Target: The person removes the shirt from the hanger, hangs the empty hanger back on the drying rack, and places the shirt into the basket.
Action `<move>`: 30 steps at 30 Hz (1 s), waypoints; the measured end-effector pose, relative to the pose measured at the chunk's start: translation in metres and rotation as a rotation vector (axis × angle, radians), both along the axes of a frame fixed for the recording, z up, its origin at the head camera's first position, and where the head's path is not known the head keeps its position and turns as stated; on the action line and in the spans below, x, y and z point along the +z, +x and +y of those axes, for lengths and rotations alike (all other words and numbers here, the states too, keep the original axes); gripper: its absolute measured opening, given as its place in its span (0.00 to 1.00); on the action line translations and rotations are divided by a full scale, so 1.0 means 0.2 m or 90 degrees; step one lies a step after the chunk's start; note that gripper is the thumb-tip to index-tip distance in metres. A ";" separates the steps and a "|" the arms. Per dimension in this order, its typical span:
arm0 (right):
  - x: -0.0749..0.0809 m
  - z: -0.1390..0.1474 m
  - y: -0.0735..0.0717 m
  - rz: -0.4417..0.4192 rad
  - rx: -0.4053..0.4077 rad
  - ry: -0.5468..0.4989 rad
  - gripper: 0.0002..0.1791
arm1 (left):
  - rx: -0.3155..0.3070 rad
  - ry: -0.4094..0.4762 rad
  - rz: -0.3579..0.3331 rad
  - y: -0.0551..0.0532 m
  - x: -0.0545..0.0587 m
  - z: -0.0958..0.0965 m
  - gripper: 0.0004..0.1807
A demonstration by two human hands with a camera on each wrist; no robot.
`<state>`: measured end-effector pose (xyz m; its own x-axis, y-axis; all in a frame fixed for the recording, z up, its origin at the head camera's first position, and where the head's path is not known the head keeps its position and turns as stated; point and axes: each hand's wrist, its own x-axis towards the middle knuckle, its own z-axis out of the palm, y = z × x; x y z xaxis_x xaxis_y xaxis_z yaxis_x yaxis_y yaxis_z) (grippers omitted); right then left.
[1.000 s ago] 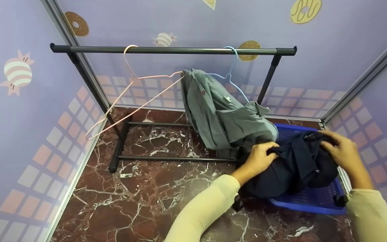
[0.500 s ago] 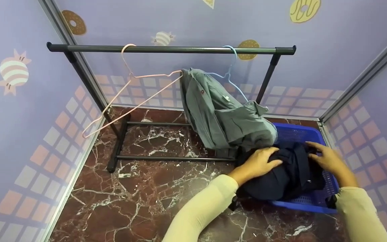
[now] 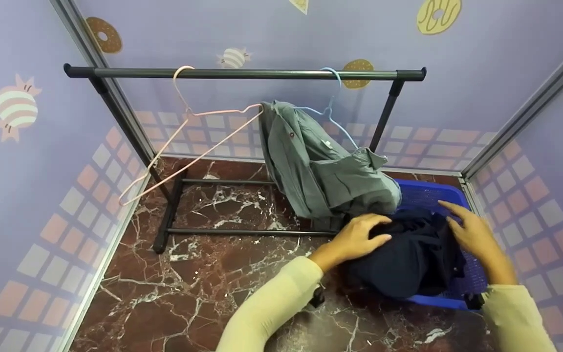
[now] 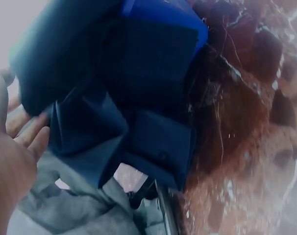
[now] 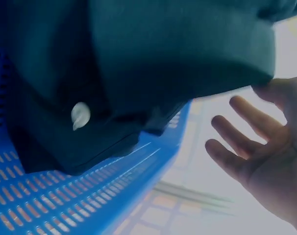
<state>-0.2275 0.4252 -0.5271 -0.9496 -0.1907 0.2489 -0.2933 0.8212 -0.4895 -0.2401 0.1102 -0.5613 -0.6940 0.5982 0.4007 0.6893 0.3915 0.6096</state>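
Note:
A bunched dark navy garment (image 3: pixel 411 259) lies over the left and front part of the blue basket (image 3: pixel 465 195). My left hand (image 3: pixel 357 237) is at its left side, fingers loosely bent; in the left wrist view the fingertips are against or just beside the cloth. On the garment's right side is my right hand (image 3: pixel 474 234), its fingers spread and gripping nothing. In the right wrist view the thumb is close to the cloth edge, and whether it touches cannot be told. A pale round button (image 5: pixel 81 115) shows on the dark cloth there.
Behind the basket stands a black clothes rack (image 3: pixel 242 74). From its bar hang a pink hanger (image 3: pixel 198 114) and a blue hanger (image 3: pixel 330 110). A grey-green shirt (image 3: pixel 311 166) hangs between them, its lower part beside the navy garment. Patterned walls enclose the marble-look floor (image 3: pixel 203 288).
Both hands have loosened from the navy garment, which has settled lower into the basket. My left hand has drawn back to the left; the right hand has moved left, its fingers opening.

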 end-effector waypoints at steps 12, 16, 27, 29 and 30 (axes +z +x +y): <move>0.05 -0.32 0.11 0.160 0.112 0.025 0.25 | 0.043 0.001 0.040 -0.01 0.03 -0.32 0.24; 0.07 -0.42 0.14 0.215 0.187 0.052 0.27 | 0.056 -0.017 0.051 -0.01 0.07 -0.43 0.26; 0.04 -0.61 0.19 0.074 0.338 0.216 0.62 | 0.092 -0.031 0.056 0.02 0.11 -0.70 0.29; 0.01 -0.63 0.19 0.040 0.332 0.266 0.67 | 0.097 -0.039 0.056 0.03 0.10 -0.75 0.30; -0.01 -0.65 0.19 0.025 0.326 0.291 0.68 | 0.099 -0.042 0.055 0.03 0.09 -0.77 0.30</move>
